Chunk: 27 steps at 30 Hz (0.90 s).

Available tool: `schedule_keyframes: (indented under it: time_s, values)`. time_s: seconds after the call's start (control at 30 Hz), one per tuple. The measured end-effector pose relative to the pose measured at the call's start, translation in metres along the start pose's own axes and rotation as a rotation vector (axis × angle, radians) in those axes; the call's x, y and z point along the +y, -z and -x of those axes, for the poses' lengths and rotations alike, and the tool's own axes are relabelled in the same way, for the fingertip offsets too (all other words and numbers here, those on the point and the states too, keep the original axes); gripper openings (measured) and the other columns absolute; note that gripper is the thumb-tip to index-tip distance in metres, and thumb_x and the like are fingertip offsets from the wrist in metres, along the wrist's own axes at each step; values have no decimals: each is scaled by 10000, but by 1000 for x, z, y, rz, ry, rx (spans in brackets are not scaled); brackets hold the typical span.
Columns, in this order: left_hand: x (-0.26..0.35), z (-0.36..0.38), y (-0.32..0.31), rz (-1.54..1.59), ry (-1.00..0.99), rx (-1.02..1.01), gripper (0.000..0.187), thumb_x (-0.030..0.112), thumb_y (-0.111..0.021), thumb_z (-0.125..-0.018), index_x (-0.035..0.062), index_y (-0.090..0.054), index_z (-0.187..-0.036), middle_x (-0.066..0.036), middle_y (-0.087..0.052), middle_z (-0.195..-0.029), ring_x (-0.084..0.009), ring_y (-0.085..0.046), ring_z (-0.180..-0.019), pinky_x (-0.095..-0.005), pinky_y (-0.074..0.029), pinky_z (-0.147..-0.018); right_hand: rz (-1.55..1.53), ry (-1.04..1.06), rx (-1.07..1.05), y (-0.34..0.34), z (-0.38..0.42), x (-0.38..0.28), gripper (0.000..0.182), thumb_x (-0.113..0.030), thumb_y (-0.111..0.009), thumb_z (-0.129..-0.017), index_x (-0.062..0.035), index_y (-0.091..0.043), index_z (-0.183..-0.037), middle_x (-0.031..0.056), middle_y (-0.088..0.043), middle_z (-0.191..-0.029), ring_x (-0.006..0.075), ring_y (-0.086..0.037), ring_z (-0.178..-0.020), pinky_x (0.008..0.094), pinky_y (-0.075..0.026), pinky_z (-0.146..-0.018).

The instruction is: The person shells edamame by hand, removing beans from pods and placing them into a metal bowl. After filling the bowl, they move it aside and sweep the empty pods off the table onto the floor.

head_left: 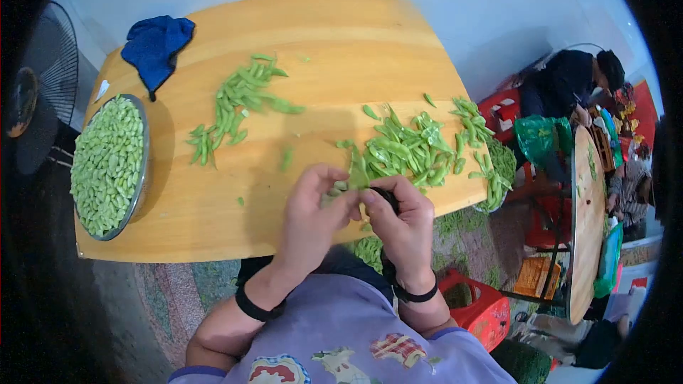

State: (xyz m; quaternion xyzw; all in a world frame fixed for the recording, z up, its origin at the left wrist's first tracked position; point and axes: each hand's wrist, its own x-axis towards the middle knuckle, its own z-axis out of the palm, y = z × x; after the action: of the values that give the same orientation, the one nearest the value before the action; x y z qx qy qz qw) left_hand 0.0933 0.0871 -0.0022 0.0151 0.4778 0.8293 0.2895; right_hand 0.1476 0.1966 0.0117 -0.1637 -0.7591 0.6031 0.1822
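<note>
Over the table's front edge, my two hands meet around a green soybean pod [358, 169]. My left hand [311, 215] has its fingers curled about the pod's lower part, with pale green beans showing in its palm. The thumb of my right hand [407, 222] presses against the same pod from the other side. A small black thing [385, 199] shows between the right thumb and fingers, its kind partly hidden. Just beyond my right hand lies a heap of green pods [405, 146]. Farther to the left is a looser pile of pods [242, 96].
A metal bowl [147, 160] full of shelled beans stands at the table's left end. Near the back left lies a blue cloth [158, 48]; a fan [50, 78] is beyond. Right of me are a red stool [480, 316] and people at another table [585, 220].
</note>
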Motion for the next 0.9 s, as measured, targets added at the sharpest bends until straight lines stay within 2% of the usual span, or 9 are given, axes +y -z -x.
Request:
schedule_keyframes:
  time_s: [0.07,0.23,0.33,0.37,0.4,0.47,0.57,0.8,0.9]
  values:
    - [-12,-4,9,-315,-341,-47,128,15,-511,-847,38,-502,-972,-30,-524,-796,-68,-510,-621,-178,-407,-507,-125,-144,-44,3,-2,-5,98,-79,-596,-795,16,-580,-812,6,-521,-591,65,-461,-513,200,-361,-455]
    - [-24,-8,15,-237,-260,-180,183,24,-555,-821,10,-546,-1003,-30,-570,-905,-123,-561,-877,-234,-451,-723,74,-117,-29,5,-7,-15,49,-72,-579,-776,-25,-565,-775,-33,-451,-557,40,-373,-470,188,-256,-404]
    - [-23,-16,14,-481,-646,-68,172,88,-619,-784,55,-536,-931,-70,-552,-781,-140,-565,-690,-262,-458,-616,-185,-111,1,-1,-13,-9,131,-121,-544,-801,-52,-503,-697,-51,-365,-566,13,-284,-420,173,-195,-354]
    - [-13,-15,16,-410,-524,-137,165,109,-620,-795,42,-515,-903,-46,-539,-752,-109,-536,-632,-255,-448,-570,-260,-82,-19,0,-20,0,111,-121,-551,-793,-69,-496,-711,-56,-365,-548,20,-283,-404,176,-203,-345]
    - [-13,-16,19,-431,-556,-102,165,109,-620,-795,42,-515,-903,-46,-539,-752,-109,-536,-632,-255,-448,-570,422,584,-99,2,-13,-13,295,-23,-503,-832,-131,-614,-1084,32,-552,-725,200,-488,-540,311,-377,-456]
    - [-8,-15,20,-177,-427,-271,151,116,-605,-815,39,-496,-884,-13,-514,-716,-75,-505,-620,-233,-430,-544,193,305,-129,-8,-2,-37,166,-18,-514,-830,-44,-617,-958,8,-471,-636,84,-363,-472,218,-275,-421]
    - [-3,-10,25,-108,-351,-341,171,195,-595,-831,63,-493,-864,19,-487,-690,-47,-460,-594,-193,-385,-507,-288,-73,-5,-20,4,-48,63,-38,-533,-829,-14,-566,-782,0,-435,-590,62,-328,-468,202,-253,-418]
    - [0,-9,32,27,-139,-233,169,245,-555,-846,84,-514,-879,37,-489,-697,-31,-438,-562,-170,-348,-480,-267,-85,75,-18,-4,-39,104,-63,-542,-834,-20,-531,-740,3,-448,-569,69,-367,-474,192,-297,-447]
    - [16,-5,34,96,-44,-193,210,244,-566,-832,62,-563,-938,38,-494,-673,-35,-429,-536,-177,-329,-465,-170,-110,-209,-1,-6,-12,61,-82,-575,-757,-59,-524,-734,-36,-425,-577,37,-343,-451,186,-253,-388]
